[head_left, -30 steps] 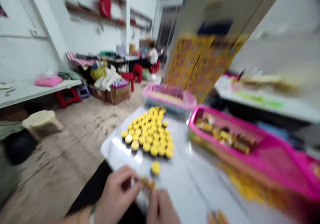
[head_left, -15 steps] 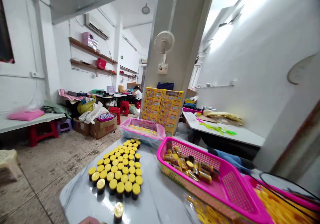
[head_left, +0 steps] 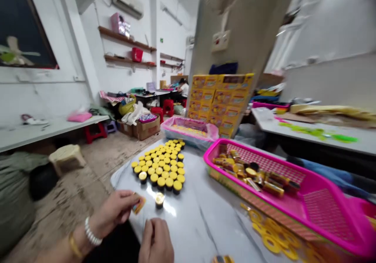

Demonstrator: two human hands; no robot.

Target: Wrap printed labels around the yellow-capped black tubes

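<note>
My left hand (head_left: 113, 212), with a beaded bracelet and a yellow bangle at its wrist, pinches a small colourful sticker-like piece (head_left: 139, 205) over the table's near left edge. Close by on its right, my right hand (head_left: 157, 239) is closed, thumb against curled fingers; what it holds, if anything, is hidden. One gold-topped dark cylinder (head_left: 159, 199) stands upright just beyond both hands. Farther back, many yellow-capped dark cylinders (head_left: 161, 165) stand in a tight group on the marbled white table (head_left: 194, 200). Another gold cylinder (head_left: 223, 259) shows at the bottom edge.
A pink basket (head_left: 320, 204) holding several gold cylinders (head_left: 258, 173) stands on the right. Yellow ring-shaped pieces (head_left: 270, 235) lie before it. Behind are a plastic-lined tub (head_left: 190, 130) and stacked yellow boxes (head_left: 220, 102). A person (head_left: 183, 89) sits far back.
The view has swung left and down, so things appear shifted right and higher. Both my hands are now in view with the sticker-like piece; before, only a bit of one hand showed.
</note>
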